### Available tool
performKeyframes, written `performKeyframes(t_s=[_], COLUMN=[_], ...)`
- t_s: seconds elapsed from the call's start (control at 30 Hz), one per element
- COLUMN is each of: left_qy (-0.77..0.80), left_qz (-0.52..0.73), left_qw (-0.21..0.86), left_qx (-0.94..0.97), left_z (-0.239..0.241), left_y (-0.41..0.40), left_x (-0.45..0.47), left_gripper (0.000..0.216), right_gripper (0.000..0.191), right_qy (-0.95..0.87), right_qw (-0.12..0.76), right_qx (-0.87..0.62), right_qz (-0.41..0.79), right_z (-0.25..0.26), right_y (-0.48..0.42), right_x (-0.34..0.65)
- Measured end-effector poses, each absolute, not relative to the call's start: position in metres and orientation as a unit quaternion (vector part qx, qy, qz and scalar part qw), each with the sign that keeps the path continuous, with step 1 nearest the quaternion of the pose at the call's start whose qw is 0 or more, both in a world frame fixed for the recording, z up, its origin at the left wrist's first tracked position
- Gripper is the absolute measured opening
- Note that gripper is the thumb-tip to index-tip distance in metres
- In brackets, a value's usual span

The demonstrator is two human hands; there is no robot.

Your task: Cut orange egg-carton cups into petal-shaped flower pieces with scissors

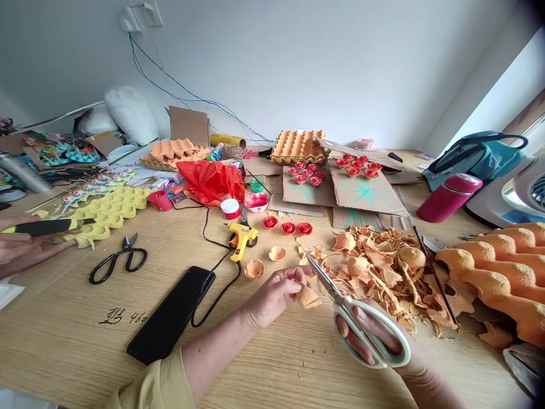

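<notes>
My right hand (398,363) grips scissors (330,284), lower centre; left hand (272,295) pinches a carton piece (307,296); open table (63,341) lower left.

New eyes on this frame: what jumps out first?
At centre front the right hand holds open white scissors to an orange piece pinched in the left hand. Just behind and to the right lies a heap of orange scraps, and further back red roses sit on cardboard.
</notes>
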State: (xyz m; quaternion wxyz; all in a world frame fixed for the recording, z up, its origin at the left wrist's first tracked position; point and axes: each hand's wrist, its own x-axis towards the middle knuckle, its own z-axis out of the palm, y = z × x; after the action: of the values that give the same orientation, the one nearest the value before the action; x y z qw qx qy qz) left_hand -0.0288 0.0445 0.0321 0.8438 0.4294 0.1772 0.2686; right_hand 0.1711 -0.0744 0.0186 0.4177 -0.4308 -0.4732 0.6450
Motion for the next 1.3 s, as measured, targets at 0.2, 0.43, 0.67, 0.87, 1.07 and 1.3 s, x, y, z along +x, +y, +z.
performKeyframes(t_s=[0.2,0.43,0.67,0.87,1.07,1.3], left_qy=[0.151,0.24,0.312,0.32,0.318,0.309], left_qz=[0.236,0.355,0.355,0.363,0.378,0.368], left_qw=[0.855,0.495,0.576,0.643,0.66,0.68], left_qx=[0.436,0.756,0.667,0.594,0.566,0.554], left_z=[0.027,0.028,0.011,0.011,0.012,0.012], left_y=[0.04,0.03,0.042,0.043,0.043,0.041], left_x=[-0.026,-0.019,-0.016,-0.016,-0.019,-0.016], left_gripper=[0.014,0.006,0.009,0.019,0.022,0.025], right_gripper=[0.054,0.039,0.029,0.016,0.01,0.01], right_qy=[-0.429,-0.549,-0.717,-0.746,-0.741,-0.733], right_qw=[0.461,0.422,0.28,0.238,0.225,0.219], right_qx=[-0.457,-0.627,-0.628,-0.621,-0.632,-0.643], right_qz=[0.629,0.357,0.119,0.019,-0.01,-0.027], right_z=[0.017,0.021,0.018,0.02,0.02,0.019], right_y=[-0.078,-0.076,-0.076,-0.072,-0.073,-0.075], right_x=[0.168,0.176,0.175,0.176,0.176,0.175])
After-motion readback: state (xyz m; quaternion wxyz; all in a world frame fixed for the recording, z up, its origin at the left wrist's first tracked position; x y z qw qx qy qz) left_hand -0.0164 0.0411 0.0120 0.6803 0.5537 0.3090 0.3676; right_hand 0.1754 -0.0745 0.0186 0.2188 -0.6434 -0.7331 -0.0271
